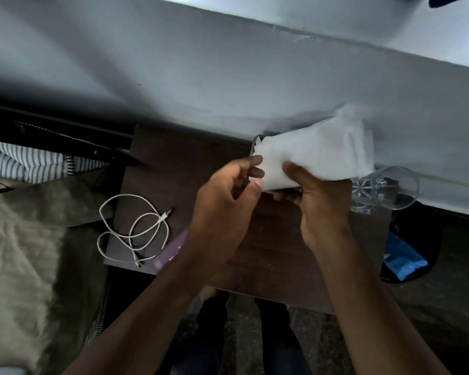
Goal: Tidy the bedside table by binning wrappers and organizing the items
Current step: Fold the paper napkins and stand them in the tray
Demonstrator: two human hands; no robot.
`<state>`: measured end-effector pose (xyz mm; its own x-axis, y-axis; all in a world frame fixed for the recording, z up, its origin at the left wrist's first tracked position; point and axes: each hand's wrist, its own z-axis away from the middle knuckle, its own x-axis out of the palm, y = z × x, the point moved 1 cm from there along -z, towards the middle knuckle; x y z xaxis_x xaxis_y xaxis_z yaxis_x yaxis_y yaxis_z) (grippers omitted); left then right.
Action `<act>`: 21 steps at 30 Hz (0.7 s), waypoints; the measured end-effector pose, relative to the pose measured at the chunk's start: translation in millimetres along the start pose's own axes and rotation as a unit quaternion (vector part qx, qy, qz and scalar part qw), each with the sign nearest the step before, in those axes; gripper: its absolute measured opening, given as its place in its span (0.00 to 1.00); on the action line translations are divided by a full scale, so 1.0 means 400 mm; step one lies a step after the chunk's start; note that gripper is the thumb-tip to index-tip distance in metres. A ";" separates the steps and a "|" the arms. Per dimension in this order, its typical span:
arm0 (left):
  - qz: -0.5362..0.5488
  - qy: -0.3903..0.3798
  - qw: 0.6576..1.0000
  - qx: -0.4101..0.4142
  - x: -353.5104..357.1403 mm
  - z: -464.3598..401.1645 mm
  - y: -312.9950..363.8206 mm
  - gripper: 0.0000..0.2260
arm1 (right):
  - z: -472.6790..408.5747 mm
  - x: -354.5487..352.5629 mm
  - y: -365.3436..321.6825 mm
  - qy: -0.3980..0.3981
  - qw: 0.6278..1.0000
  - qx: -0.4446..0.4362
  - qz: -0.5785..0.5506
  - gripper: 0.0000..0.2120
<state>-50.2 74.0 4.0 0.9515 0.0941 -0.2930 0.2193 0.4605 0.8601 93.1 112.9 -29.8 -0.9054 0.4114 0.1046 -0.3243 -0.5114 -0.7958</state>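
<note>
Above the dark wooden bedside table [190, 161], my right hand [317, 201] grips a white cloth [317, 150] that drapes up and to the right. A dark flat object [256, 139] shows at the cloth's left edge, mostly hidden under it. My left hand [228, 201] pinches the cloth's lower left corner with fingertips. A white charging cable [136, 228] lies loosely coiled at the table's left edge. A purple packet [173, 250] lies partly under my left forearm. A clear glass [385, 190] lies on its side at the table's right.
A pale wall [228, 63] runs behind the table. To the left are a striped fabric [25, 163] and a beige blanket [16, 261]. A blue wrapper [402, 259] sits inside a dark bin on the floor at the right. My legs show below the table's front edge.
</note>
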 end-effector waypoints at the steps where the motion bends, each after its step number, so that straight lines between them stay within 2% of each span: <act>1: 0.014 -0.023 0.999 -0.026 0.010 0.001 -0.001 0.15 | -0.006 0.011 0.009 0.016 1.000 -0.013 0.000 0.16; 5: 0.071 -0.065 0.988 -0.123 0.030 -0.021 0.005 0.18 | -0.019 0.034 0.034 0.106 0.988 -0.080 0.078 0.16; 8: 0.070 -0.073 0.979 -0.176 0.038 -0.046 -0.001 0.18 | -0.016 0.048 0.041 0.144 0.965 -0.139 0.169 0.12; 9: 0.068 -0.075 0.978 -0.182 0.039 -0.052 -0.003 0.18 | -0.009 0.057 0.041 0.154 0.954 -0.164 0.198 0.14; 11: 0.093 -0.081 0.975 -0.183 0.041 -0.060 -0.004 0.19 | 0.006 0.077 0.042 0.159 0.937 -0.218 0.221 0.16; 14: 0.121 -0.080 0.970 -0.193 0.036 -0.062 -0.010 0.21 | 0.026 0.099 0.061 0.123 0.918 -0.296 0.233 0.12; 16: 0.112 -0.056 0.980 -0.158 0.026 -0.061 -0.017 0.18 | 0.034 0.114 0.059 0.112 0.907 -0.322 0.246 0.10; 19: 0.115 -0.026 0.984 -0.137 0.007 -0.064 -0.027 0.17 | 0.039 0.131 0.057 0.127 0.861 -0.387 0.305 0.06; 20: 0.124 -0.029 0.982 -0.140 0.002 -0.064 -0.032 0.18 | 0.036 0.134 0.065 0.125 0.857 -0.386 0.317 0.06; 21: 0.133 -0.039 0.980 -0.144 -0.001 -0.065 -0.036 0.19 | 0.036 0.136 0.072 0.119 0.870 -0.359 0.318 0.08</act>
<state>-59.2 90.3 -19.3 0.9829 0.1813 -0.0314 -0.0980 0.6602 0.7447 30.4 109.6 -38.5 -0.7292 0.4058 -0.5509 0.5527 -0.1253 -0.8239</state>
